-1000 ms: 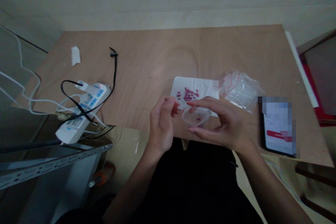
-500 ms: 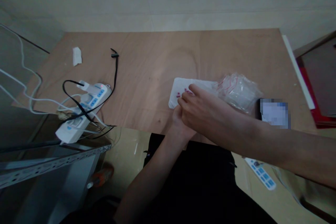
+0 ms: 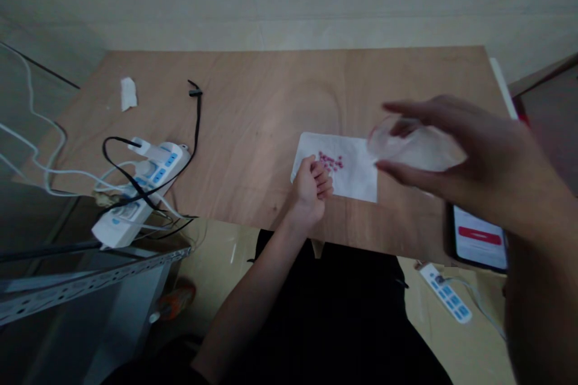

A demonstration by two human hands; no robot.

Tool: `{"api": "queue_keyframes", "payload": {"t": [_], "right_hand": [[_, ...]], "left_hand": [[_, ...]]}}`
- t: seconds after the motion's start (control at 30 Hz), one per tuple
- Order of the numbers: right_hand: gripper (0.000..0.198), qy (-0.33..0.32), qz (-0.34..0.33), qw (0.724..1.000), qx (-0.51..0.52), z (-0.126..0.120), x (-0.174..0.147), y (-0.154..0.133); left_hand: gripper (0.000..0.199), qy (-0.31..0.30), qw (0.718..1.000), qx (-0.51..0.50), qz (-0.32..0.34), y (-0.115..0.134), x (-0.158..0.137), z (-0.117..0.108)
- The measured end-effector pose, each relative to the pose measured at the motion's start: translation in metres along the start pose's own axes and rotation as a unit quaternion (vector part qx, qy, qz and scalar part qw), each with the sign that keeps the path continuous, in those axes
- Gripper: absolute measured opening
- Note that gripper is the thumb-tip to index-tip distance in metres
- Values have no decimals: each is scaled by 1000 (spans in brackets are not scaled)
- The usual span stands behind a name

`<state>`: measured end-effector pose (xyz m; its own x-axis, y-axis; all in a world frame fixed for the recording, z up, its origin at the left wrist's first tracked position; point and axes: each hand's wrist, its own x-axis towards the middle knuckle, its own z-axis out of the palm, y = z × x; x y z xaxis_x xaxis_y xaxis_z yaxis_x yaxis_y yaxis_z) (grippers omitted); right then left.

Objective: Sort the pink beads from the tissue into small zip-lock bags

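Note:
A white sheet of paper lies near the table's front edge, with several small pink-red pieces scattered on it. My left hand rests at the sheet's near left side, palm turned up and fingers curled in. Whatever those fingers hold, if anything, is hidden. Over the right part of the table, raised close to the camera, my right hand grips a crumpled clear plastic bag between thumb and fingers. Motion blurs both the bag and this hand.
A phone with a lit screen lies at the front right, partly behind my right forearm. At the left sits a white power strip with black and white cables. A white scrap lies farther back. Another power strip is below the table.
My right hand has left the left hand and the paper, moved right and up, and taken hold of the plastic bag. The pink-red pieces and my left hand's fingers are now uncovered.

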<state>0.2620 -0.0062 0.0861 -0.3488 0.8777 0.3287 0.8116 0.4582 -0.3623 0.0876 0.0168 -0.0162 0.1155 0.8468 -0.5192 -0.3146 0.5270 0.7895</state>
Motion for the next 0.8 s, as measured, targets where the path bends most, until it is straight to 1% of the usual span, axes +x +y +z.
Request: {"api": "queue_keyframes", "payload": {"t": [0.03, 0.07, 0.1, 0.13, 0.17, 0.2, 0.23, 0.27, 0.3, 0.37, 0.43, 0.5, 0.57, 0.63, 0.7, 0.8], "right_hand": [[60, 51, 78, 996, 6, 0, -9, 9], [63, 96, 145, 985, 9, 3, -17, 18], [65, 132, 196, 972, 7, 7, -24, 25], [67, 161, 232, 959, 1, 13, -30, 32], [69, 178, 258, 950, -8, 21, -33, 37], [70, 187, 274, 943, -22, 30, -36, 43], [69, 186, 283, 940, -38, 40, -38, 48], [68, 175, 286, 941, -54, 50, -39, 52], [68, 152, 285, 944, -68, 60, -39, 56], [68, 84, 288, 950, -83, 79, -42, 62], [70, 7, 298, 949, -100, 94, -46, 65], [77, -42, 301, 945, -118, 103, -51, 67], [90, -56, 292, 946, -128, 107, -54, 69], [100, -54, 286, 949, -124, 106, -56, 71], [97, -53, 279, 951, -118, 103, -55, 74], [84, -49, 274, 953, -121, 99, -52, 75]], "left_hand": [[48, 25, 995, 74, 59, 1, 5, -1], [48, 48, 976, 163, 133, 2, 11, -2], [46, 65, 942, 255, 210, 2, 17, -2], [42, 68, 896, 341, 277, 3, 24, -1], [38, 62, 848, 414, 325, 3, 30, 0], [34, 52, 806, 471, 354, 2, 37, 2], [30, 45, 772, 514, 370, 1, 43, 3], [26, 39, 747, 547, 375, 0, 49, 5], [24, 33, 727, 573, 377, -2, 53, 5], [22, 26, 697, 611, 375, -7, 59, 5], [23, 28, 674, 633, 379, -11, 62, 2], [24, 36, 661, 642, 387, -14, 61, 0], [25, 41, 656, 640, 397, -15, 60, -2], [27, 41, 658, 634, 404, -14, 59, -3], [30, 40, 662, 628, 408, -13, 59, -3], [32, 36, 675, 616, 405, -11, 58, -3]]}}
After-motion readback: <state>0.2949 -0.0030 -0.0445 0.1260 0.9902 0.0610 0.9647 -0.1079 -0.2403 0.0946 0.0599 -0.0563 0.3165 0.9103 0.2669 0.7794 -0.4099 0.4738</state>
